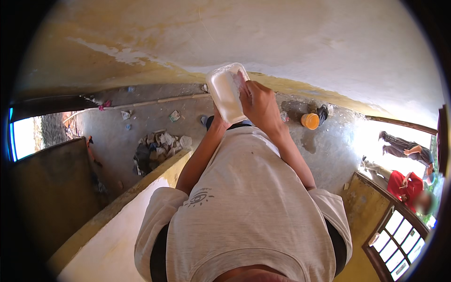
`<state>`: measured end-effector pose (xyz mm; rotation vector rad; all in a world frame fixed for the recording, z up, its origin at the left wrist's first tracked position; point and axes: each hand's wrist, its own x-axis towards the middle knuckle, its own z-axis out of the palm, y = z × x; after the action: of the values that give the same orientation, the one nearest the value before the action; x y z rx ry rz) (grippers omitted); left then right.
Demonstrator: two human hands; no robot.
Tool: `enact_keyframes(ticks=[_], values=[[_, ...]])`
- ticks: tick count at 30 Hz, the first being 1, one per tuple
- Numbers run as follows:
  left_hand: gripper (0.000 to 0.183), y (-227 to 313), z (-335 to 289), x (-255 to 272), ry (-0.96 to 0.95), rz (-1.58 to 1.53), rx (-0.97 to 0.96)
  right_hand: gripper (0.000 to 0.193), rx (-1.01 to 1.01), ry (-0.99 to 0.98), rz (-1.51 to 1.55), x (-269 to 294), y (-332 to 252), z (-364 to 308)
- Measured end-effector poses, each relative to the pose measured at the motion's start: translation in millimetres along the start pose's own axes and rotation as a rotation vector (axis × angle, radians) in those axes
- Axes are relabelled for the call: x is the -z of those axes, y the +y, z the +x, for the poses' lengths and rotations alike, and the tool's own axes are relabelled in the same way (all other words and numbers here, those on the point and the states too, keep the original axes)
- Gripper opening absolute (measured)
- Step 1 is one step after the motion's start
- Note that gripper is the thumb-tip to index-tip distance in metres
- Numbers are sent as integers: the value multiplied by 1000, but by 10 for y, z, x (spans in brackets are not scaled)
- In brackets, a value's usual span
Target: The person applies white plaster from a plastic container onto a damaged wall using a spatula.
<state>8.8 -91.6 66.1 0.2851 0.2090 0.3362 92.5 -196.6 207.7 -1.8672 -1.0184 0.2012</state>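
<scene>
A: Start at the left. What's there?

B: A dark doorway and a low yellow wall (141, 185) running up the frame, with a heap of rubbish (157, 148) lying on the concrete floor (329, 150) behind it

A: And the hands?

B: The left hand (217, 116) is mostly hidden behind a white plastic tub (226, 91); it seems to cup the tub from below, but how far the fingers wrap I cannot tell. The tub is raised in front of the chest, tilted, its open side toward the person. The right hand (258, 104) is curled over the tub's right rim, fingertips pressed into white stuff inside

A: What could go wrong?

B: I'd judge the hold lopsided. The tub looks thin and smooth, propped from beneath by one hand while the other digs in, so a hard push could tip it out of the palm, or spill the contents down the grey shirt (244, 207)

A: Anything to the right?

B: An orange pot (310, 121) on the floor near a wet patch, well apart from the tub. Further right, two other people (406, 181) in bright daylight by a window frame (397, 239), clear of the person's hands
</scene>
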Motion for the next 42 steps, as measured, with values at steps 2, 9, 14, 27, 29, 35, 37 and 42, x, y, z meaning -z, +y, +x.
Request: enact_keyframes(ticks=[2, 9, 14, 27, 29, 35, 37, 42], values=[[52, 33, 1, -68, -52, -6, 8, 11, -1, 32, 21, 78, -88, 22], [54, 17, -62, -119, 32, -81, -42, 11, 32, 24, 76, -19, -183, -60], [57, -11, -60, 57, -17, -90, 20, 10, 23, -32, 77, -177, -122, -150], [56, -37, -37, -65, 112, 6, -51, 11, -5, -43, 16, -291, 82, -76], [56, -31, -31, -100, 135, 73, -96, 10, -21, -25, 36, -180, -50, -53], [55, -68, -99, -130, 98, 289, -153, 11, 12, -35, 63, -211, -148, -105], [56, -62, -74, 40, 8, 145, -116, 11, 19, -39, 55, -343, -86, -118], [57, -41, 27, 56, 57, -38, -30, 9, 14, -25, 17, -308, 154, -23]])
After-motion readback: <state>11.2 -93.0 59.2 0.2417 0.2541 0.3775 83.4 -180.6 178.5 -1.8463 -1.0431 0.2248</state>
